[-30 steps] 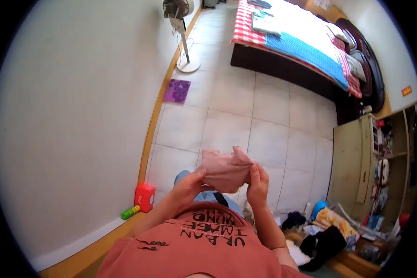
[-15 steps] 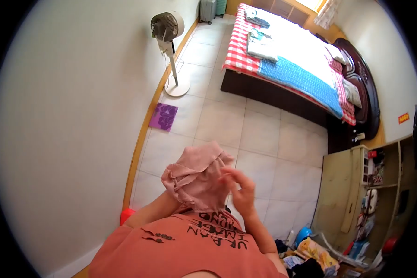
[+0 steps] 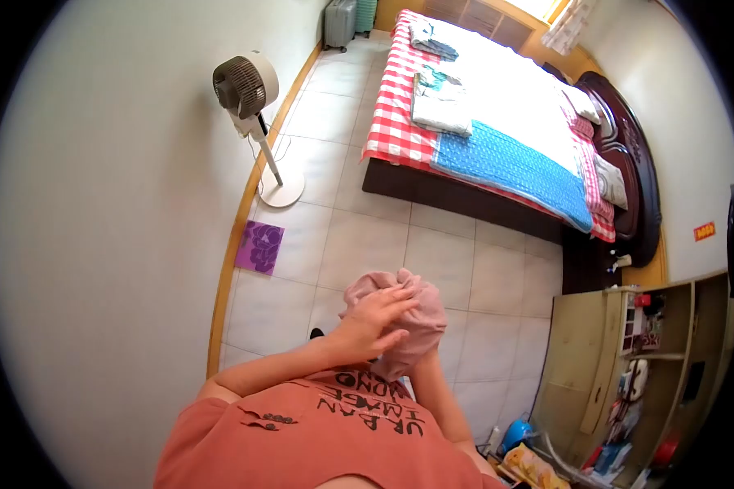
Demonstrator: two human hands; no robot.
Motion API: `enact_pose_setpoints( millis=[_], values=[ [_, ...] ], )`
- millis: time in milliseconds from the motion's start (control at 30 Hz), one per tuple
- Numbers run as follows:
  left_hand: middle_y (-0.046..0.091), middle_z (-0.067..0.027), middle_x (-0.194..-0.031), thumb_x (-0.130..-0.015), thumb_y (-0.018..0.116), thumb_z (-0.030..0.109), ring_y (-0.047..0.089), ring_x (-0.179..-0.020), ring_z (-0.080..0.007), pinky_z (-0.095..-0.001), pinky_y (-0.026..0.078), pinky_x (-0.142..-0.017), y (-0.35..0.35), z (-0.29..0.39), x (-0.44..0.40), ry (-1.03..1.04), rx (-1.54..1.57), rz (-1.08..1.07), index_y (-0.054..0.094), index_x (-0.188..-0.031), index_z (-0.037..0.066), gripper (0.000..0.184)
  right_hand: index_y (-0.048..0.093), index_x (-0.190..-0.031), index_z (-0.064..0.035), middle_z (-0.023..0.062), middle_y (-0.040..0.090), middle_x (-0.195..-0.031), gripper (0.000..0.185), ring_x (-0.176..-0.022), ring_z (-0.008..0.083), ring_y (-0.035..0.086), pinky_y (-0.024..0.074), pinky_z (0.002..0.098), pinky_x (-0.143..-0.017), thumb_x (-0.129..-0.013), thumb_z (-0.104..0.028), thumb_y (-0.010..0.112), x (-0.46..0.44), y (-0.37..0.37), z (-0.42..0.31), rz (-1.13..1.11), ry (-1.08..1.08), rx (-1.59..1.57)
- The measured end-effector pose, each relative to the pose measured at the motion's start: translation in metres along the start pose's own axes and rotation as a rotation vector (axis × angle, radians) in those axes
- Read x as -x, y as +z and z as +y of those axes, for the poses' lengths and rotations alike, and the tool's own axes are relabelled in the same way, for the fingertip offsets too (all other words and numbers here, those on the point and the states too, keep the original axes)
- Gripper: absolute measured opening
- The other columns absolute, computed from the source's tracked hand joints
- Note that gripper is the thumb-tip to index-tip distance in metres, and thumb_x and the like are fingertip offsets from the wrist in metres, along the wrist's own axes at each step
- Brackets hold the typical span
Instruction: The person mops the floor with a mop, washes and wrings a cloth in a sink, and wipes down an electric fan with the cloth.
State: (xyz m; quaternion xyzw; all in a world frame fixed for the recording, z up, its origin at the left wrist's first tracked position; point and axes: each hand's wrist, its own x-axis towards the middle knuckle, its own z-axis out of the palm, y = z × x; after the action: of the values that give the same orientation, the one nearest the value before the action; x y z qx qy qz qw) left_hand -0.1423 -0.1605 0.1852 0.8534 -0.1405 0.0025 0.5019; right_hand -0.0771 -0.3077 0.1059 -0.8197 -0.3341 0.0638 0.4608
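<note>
A crumpled dusty-pink cloth [image 3: 426, 323] is bunched up in front of my chest; folded as it is, its exact kind does not show. My left hand [image 3: 375, 320] lies across the near side of the cloth, fingers stretched out and thumb apart. The cloth covers my right hand, so its fingers are hidden; only the right forearm [image 3: 439, 387] comes out from under it. Below is my orange-red T-shirt [image 3: 302, 440] with dark lettering.
Beyond the tiled floor [image 3: 367, 244] stands a bed [image 3: 465, 216] with folded clothes [image 3: 440, 104] on it. A fan on a stand [image 3: 281, 189] and a purple mat [image 3: 259, 247] are along the left wall. At right is an open-shelved cabinet [image 3: 577, 350], with a blue round object [image 3: 516, 434] below.
The cloth has passed from over my left hand to over my right and shifted right. My left hand has come out and now rests on it. The view has tilted slightly.
</note>
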Motion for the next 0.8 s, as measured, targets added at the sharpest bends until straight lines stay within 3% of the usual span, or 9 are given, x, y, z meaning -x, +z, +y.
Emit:
enact_pose_setpoints(
  millis=[167, 267, 367, 467, 533, 633, 667, 733, 800],
  values=[
    [0.059, -0.0125, -0.123, -0.090, 0.063, 0.009, 0.057, -0.114, -0.0195, -0.0364, 0.046, -0.096, -0.034, -0.080, -0.067, -0.336, 0.764, -0.004, 0.056, -0.126, 0.004, 0.037, 0.057, -0.102, -0.0108, -0.0015, 0.050, -0.084, 0.027, -0.076, 0.0147, 0.052, 0.0436, 0.0266, -0.065, -0.088, -0.032, 0.065, -0.136, -0.059, -0.046, -0.122, 0.141, 0.396],
    [0.054, -0.0089, -0.128, -0.094, 0.058, 0.029, 0.050, -0.119, -0.0185, -0.0388, 0.046, -0.095, -0.039, -0.118, -0.094, -0.473, 0.948, 0.173, 0.046, -0.136, 0.008, 0.049, 0.057, -0.095, -0.0092, -0.0001, 0.052, -0.082, 0.024, -0.074, 0.0155, 0.054, 0.0453, 0.0281, -0.064, -0.087, -0.030, 0.064, -0.195, -0.057, -0.025, -0.062, 0.376, -0.742],
    [0.041, -0.0054, -0.139, -0.094, 0.048, 0.055, 0.038, -0.130, -0.0225, -0.0436, 0.043, -0.096, -0.047, -0.133, -0.121, -0.451, 1.521, 0.484, 0.021, -0.150, 0.017, 0.073, 0.059, -0.113, -0.0045, 0.0135, 0.062, -0.094, 0.031, -0.087, 0.0249, 0.062, 0.0515, 0.0352, -0.074, -0.085, -0.016, 0.059, -0.245, -0.034, 0.026, -0.564, 0.009, 0.313],
    [0.042, -0.0067, -0.139, -0.096, 0.042, 0.054, 0.038, -0.130, -0.0221, -0.0414, 0.043, -0.097, -0.063, -0.154, -0.159, -0.145, 1.784, 0.705, 0.022, -0.150, 0.019, 0.068, 0.061, -0.116, -0.0055, 0.0160, 0.063, -0.103, 0.032, -0.090, 0.0296, 0.063, 0.0517, 0.0373, -0.078, -0.085, -0.009, 0.058, -0.273, -0.019, 0.042, -0.393, -0.614, 0.185],
    [0.047, -0.0121, -0.132, -0.101, 0.030, 0.050, 0.045, -0.124, -0.0225, -0.0353, 0.041, -0.102, -0.082, -0.177, -0.169, 0.005, 2.127, 0.798, 0.026, -0.146, 0.012, 0.059, 0.062, -0.115, -0.0057, 0.0157, 0.064, -0.106, 0.030, -0.091, 0.0309, 0.063, 0.0518, 0.0369, -0.079, -0.085, -0.007, 0.057, -0.318, -0.016, 0.047, -0.552, -0.572, -0.038],
    [0.059, -0.0093, -0.115, -0.102, 0.035, 0.042, 0.057, -0.105, -0.0189, -0.0306, 0.048, -0.090, -0.131, -0.184, -0.169, -0.017, 1.631, 0.804, 0.040, -0.137, 0.002, 0.054, 0.063, -0.114, -0.0044, 0.0169, 0.062, -0.111, 0.028, -0.094, 0.0318, 0.064, 0.0518, 0.0375, -0.080, -0.087, -0.005, 0.058, -0.386, -0.022, 0.057, -0.775, -0.154, -0.433],
    [0.063, -0.0029, -0.094, -0.098, 0.048, 0.038, 0.061, -0.081, -0.0138, -0.0275, 0.050, -0.074, -0.103, -0.260, -0.149, -0.806, 0.969, 0.992, 0.055, -0.126, 0.003, 0.046, 0.063, -0.114, -0.0044, 0.0173, 0.062, -0.111, 0.028, -0.095, 0.0329, 0.064, 0.0515, 0.0384, -0.081, -0.087, -0.006, 0.059, -0.405, -0.019, 0.068, -0.714, -0.098, -0.347],
    [0.062, -0.0033, -0.080, -0.089, 0.061, 0.032, 0.060, -0.068, -0.0135, -0.0291, 0.050, -0.065, -0.152, -0.256, -0.152, -0.724, 1.213, 1.067, 0.064, -0.118, 0.008, 0.038, 0.062, -0.115, -0.0046, 0.0186, 0.062, -0.113, 0.030, -0.098, 0.0355, 0.063, 0.0506, 0.0407, -0.084, -0.086, -0.011, 0.061, -0.440, -0.011, 0.107, -0.707, -0.055, -0.074],
    [0.066, -0.0079, -0.084, -0.080, 0.065, 0.023, 0.065, -0.077, -0.0165, -0.0310, 0.052, -0.070, -0.151, -0.301, -0.125, -1.067, -0.063, 0.784, 0.063, -0.123, 0.016, 0.043, 0.062, -0.115, -0.0048, 0.0203, 0.062, -0.113, 0.034, -0.102, 0.0377, 0.061, 0.0489, 0.0431, -0.087, -0.084, -0.020, 0.063, -0.460, 0.007, 0.182, -0.852, -0.047, 0.250]
  ],
)
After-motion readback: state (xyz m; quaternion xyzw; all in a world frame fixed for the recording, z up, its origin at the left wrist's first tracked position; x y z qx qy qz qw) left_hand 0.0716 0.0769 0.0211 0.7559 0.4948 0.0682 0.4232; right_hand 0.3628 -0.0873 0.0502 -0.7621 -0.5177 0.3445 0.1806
